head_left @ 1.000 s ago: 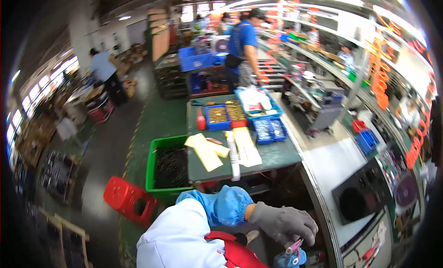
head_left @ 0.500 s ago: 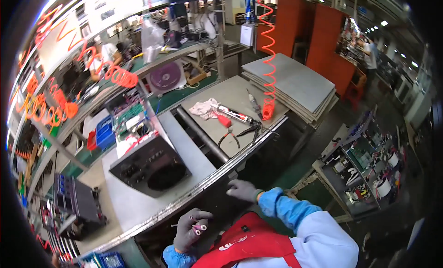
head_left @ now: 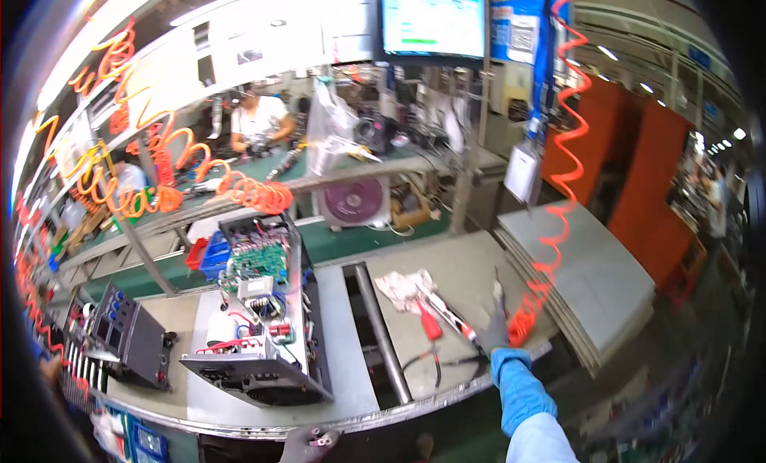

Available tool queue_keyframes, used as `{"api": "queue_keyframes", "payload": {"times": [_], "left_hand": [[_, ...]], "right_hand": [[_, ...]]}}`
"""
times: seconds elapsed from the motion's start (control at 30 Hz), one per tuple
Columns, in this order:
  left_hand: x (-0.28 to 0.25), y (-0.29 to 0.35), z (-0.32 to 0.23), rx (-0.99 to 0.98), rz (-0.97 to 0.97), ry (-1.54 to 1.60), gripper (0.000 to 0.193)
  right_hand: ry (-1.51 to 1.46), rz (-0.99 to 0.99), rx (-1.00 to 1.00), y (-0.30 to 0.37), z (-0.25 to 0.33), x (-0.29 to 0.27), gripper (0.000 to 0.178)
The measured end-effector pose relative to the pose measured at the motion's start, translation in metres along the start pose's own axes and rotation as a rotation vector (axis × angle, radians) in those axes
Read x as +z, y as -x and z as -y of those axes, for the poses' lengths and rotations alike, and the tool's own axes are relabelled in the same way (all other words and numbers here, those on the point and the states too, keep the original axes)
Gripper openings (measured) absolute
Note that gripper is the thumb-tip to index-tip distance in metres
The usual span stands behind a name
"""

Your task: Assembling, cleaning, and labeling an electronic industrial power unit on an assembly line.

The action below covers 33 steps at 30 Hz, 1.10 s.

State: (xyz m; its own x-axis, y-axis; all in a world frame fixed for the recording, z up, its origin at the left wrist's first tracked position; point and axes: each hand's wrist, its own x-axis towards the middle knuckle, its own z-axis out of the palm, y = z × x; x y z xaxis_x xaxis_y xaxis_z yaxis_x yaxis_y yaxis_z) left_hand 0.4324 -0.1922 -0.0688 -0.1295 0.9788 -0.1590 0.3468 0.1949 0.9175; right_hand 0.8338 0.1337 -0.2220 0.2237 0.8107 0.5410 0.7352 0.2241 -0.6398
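Observation:
My right hand (head_left: pixel 496 333), in a grey glove and blue sleeve cover, reaches over the right part of the bench and closes round the body of an air screwdriver (head_left: pixel 499 291). Its slim tip points away from me beyond the fingers; the glove hides the rest. At the lower edge my left hand (head_left: pixel 300 447), also gloved, is closed on small pinkish tubes with white ends (head_left: pixel 321 440). Left of centre stands an opened electrical unit (head_left: pixel 263 375), its dark front panel toward me and its circuit board and wiring showing.
Left of my right hand lie red-handled pliers (head_left: pixel 429 323), a sealant tube (head_left: pixel 452 315) and a crumpled cloth (head_left: pixel 403 287). A red coiled hose (head_left: pixel 568 172) hangs at the right, beside stacked grey sheets (head_left: pixel 586 260). Another unit (head_left: pixel 128 335) stands left. A roller (head_left: pixel 381 335) crosses the bench.
My right hand has moved from in front of the bench edge forward onto the air screwdriver. The view has swung, and my left hand now sits lower, still holding the tubes.

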Motion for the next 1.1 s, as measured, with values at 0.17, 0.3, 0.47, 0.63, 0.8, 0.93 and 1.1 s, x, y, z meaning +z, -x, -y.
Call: {"api": "queue_keyframes", "payload": {"times": [0.17,0.3,0.47,0.63,0.8,0.93,1.1], "left_hand": [[0.024,-0.032,-0.019,-0.061,-0.199,-0.055,0.029],[0.047,-0.031,-0.040,-0.190,-0.202,-0.073,0.028],[0.072,-0.054,-0.042,-0.198,-0.147,0.104,0.027],[0.074,-0.044,0.011,-0.092,0.020,-0.031,0.027],[0.068,-0.026,-0.003,-0.233,0.027,0.091,0.029],[0.071,-0.020,0.065,-0.051,0.294,0.111,0.035],[0.041,0.029,0.053,-0.043,0.361,0.348,0.035]], "right_hand": [[0.577,0.416,0.513,-0.067,-0.089,0.048,0.103],[0.745,0.506,0.571,-0.086,-0.099,0.073,0.096],[0.721,0.554,0.526,-0.101,-0.159,0.079,0.095],[0.200,0.864,0.852,-0.103,-0.122,0.030,0.066],[-1.083,0.687,0.894,0.010,-0.016,-0.038,0.028],[-1.252,0.946,0.687,0.107,0.125,-0.085,0.049],[-1.447,1.129,0.622,0.206,0.273,-0.091,0.063]]}}
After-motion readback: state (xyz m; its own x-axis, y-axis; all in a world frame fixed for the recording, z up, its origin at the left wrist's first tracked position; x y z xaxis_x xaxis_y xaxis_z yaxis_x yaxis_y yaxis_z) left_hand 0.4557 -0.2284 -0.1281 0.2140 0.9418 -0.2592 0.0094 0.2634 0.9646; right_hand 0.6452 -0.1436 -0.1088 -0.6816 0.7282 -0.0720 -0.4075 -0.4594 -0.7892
